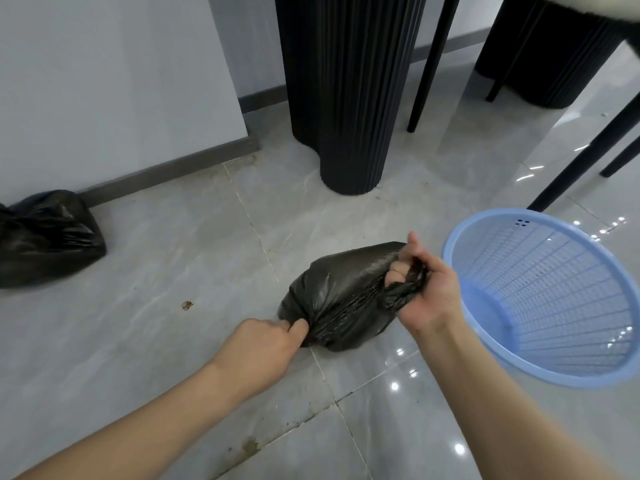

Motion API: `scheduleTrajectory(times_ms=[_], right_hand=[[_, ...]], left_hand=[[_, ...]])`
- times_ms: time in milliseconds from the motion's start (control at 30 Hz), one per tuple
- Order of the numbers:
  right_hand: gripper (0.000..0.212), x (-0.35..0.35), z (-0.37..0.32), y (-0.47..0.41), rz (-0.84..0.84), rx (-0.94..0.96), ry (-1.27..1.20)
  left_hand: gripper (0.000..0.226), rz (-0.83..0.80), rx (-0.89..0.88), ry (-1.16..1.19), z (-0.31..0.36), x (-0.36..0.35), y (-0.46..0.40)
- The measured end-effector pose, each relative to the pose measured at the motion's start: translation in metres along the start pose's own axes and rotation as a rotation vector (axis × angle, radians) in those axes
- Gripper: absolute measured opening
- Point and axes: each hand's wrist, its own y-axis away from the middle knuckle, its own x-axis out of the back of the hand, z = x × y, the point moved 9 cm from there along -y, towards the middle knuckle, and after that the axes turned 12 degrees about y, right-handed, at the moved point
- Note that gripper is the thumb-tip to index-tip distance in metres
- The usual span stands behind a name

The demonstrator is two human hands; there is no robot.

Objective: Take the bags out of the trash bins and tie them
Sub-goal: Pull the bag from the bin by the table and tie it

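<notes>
Small black trash bag (341, 289) sitting on the grey tile floor (156, 341), just left of the empty blue mesh bin (540, 299) lying tipped on its side. Left hand (263, 344) clenched on a pinch of plastic at the bag's near lower corner. Right hand (426, 289) curled tight round the twisted neck of the bag, a rope of film wound between the fingers. Looks mid-knot, not cinched yet.

Handling-wise: thin, soft, crinkly film, probably slick and easy to tear if yanked. Seems light, going by how small and slumped it is. No stiffness at all, so no point grabbing the body; just squishes. Best hold is the gathered neck, twisted firm so it doesn't slide through the fingers, with the other hand pinning the bulk down or pulling the loose tail through. Steady pulls, no jerking.

Second black bag (48, 237) already bunched shut over by the wall's baseboard (166, 168), well apart. Black ribbed table base (346, 98) behind.
</notes>
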Motion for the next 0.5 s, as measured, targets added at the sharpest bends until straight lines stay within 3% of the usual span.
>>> scheduleTrajectory(times_ms=[133, 300, 400, 500], right_hand=[[0.028, -0.012, 0.026, 0.007, -0.056, -0.084, 0.245], [0.035, -0.02, 0.05, 0.021, -0.187, -0.18, 0.456], [0.039, -0.02, 0.054, 0.025, -0.209, -0.164, 0.686], [0.064, -0.019, 0.056, 0.032, -0.2, -0.192, 0.754]], left_hand=[[0.027, 0.05, -0.11, -0.01, 0.017, 0.028, 0.007], [0.035, 0.071, -0.125, -0.077, 0.019, 0.067, 0.008], [0.028, 0.056, -0.127, -0.072, 0.018, 0.081, 0.01], [0.02, 0.075, -0.097, 0.105, 0.012, 0.093, 0.016]])
